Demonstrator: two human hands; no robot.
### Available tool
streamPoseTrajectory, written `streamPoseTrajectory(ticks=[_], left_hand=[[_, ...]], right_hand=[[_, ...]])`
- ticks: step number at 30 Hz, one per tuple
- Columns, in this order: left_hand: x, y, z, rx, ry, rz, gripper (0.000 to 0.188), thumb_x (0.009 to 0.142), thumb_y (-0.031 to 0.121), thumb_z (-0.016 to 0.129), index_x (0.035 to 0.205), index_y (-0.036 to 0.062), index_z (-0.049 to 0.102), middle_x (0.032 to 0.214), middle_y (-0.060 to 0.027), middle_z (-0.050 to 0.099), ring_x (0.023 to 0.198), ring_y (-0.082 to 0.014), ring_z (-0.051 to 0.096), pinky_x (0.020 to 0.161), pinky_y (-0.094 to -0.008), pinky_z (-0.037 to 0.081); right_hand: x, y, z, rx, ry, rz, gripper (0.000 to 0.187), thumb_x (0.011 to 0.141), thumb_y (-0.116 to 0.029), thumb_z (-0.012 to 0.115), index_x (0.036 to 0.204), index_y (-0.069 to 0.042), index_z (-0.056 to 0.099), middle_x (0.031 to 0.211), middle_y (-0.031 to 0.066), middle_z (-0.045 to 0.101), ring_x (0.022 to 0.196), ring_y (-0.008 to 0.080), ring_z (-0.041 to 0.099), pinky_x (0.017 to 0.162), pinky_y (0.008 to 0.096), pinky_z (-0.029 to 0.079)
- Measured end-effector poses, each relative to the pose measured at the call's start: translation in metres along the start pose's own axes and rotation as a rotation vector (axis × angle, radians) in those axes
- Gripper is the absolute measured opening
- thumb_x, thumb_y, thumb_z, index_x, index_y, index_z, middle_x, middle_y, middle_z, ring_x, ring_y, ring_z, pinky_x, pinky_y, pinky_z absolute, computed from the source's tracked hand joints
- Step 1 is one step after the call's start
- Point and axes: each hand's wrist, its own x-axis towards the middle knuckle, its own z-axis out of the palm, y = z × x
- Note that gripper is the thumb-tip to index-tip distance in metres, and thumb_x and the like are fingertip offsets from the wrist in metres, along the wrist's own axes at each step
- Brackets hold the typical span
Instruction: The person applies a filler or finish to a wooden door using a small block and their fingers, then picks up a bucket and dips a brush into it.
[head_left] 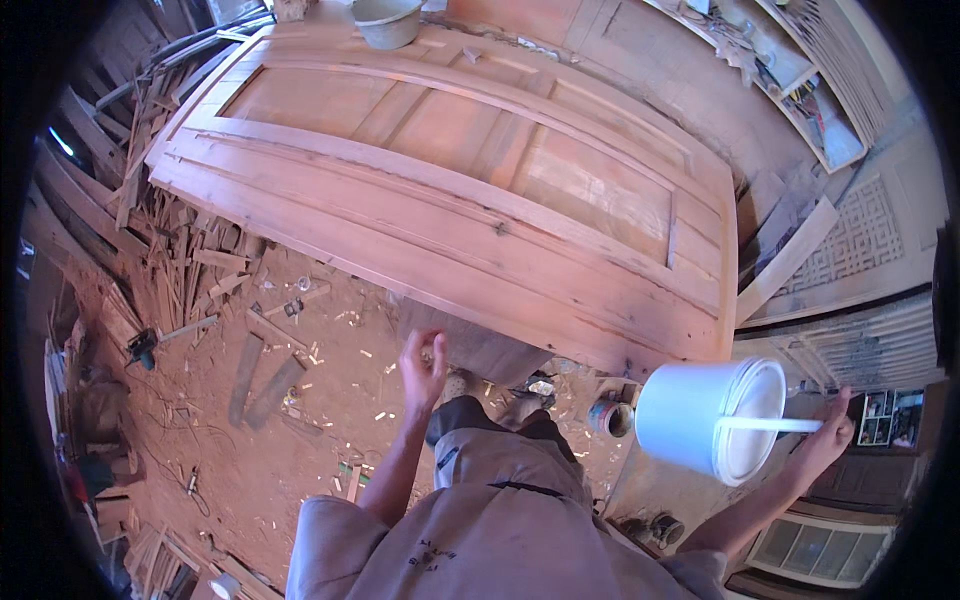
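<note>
A white plastic bucket (685, 415) with its lid on hangs tilted at the right, beside the near right corner of a large panelled wooden door. My right hand (832, 435) is closed on the end of its pale handle, with the arm held out to the side. The reddish wooden door (400, 205) lies flat across the view in front of me. My left hand (424, 365) is raised just short of the door's near edge. Its fingers are loosely bent and apart, with nothing in them.
A grey basin (388, 24) stands on the door's far left part. Scrap wood (185, 245) is heaped to the left. Wood bits and a green power tool (142, 348) lie on the dirt floor. A paint can (610, 418) stands below the bucket. Shelving (835, 140) lines the far right.
</note>
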Motion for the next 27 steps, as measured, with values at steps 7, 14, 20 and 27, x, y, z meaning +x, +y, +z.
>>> streamPoseTrajectory(ticks=[7, 14, 20, 27], left_hand=[[0.061, 0.017, 0.084, 0.243, 0.011, 0.351, 0.029, 0.087, 0.015, 0.070, 0.113, 0.0041, 0.064, 0.118, -0.0149, 0.064, 0.114, -0.0341, 0.059, 0.100, -0.0476, 0.044], [0.070, 0.006, 0.124, 0.543, 0.149, 0.385, 0.031, 0.086, 0.025, 0.069, 0.113, 0.0094, 0.066, 0.126, -0.0078, 0.062, 0.122, -0.0304, 0.055, 0.104, -0.0450, 0.041], [0.065, 0.008, 0.120, 0.663, 0.091, 0.443, 0.042, 0.090, 0.044, 0.059, 0.114, 0.0103, 0.066, 0.129, -0.0079, 0.060, 0.126, -0.0294, 0.052, 0.108, -0.0471, 0.036], [0.067, 0.006, 0.118, 0.678, 0.067, 0.430, 0.042, 0.091, 0.045, 0.057, 0.113, 0.0115, 0.067, 0.129, -0.0076, 0.060, 0.127, -0.0291, 0.052, 0.107, -0.0470, 0.036]], right_hand=[[0.072, 0.006, 0.130, 0.030, -0.280, -0.044, 0.057, 0.093, -0.037, 0.074, 0.055, -0.017, 0.036, 0.057, -0.0060, 0.039, 0.053, 0.0058, 0.030, 0.051, 0.0277, 0.024], [0.111, 0.001, 0.259, 0.029, -0.405, -0.182, 0.064, 0.096, -0.035, 0.070, 0.050, -0.014, 0.031, 0.051, -0.0076, 0.031, 0.051, 0.0053, 0.024, 0.050, 0.0286, 0.018], [0.123, 0.023, 0.348, -0.074, -0.535, -0.348, 0.067, 0.096, -0.038, 0.069, 0.053, 0.003, 0.039, 0.049, -0.0025, 0.030, 0.051, 0.0081, 0.026, 0.047, 0.0332, 0.023], [0.115, 0.056, 0.437, -0.175, -0.805, -0.497, 0.070, 0.096, -0.048, 0.063, 0.055, 0.007, 0.048, 0.048, 0.0115, 0.034, 0.049, 0.0142, 0.035, 0.049, 0.0395, 0.033]])
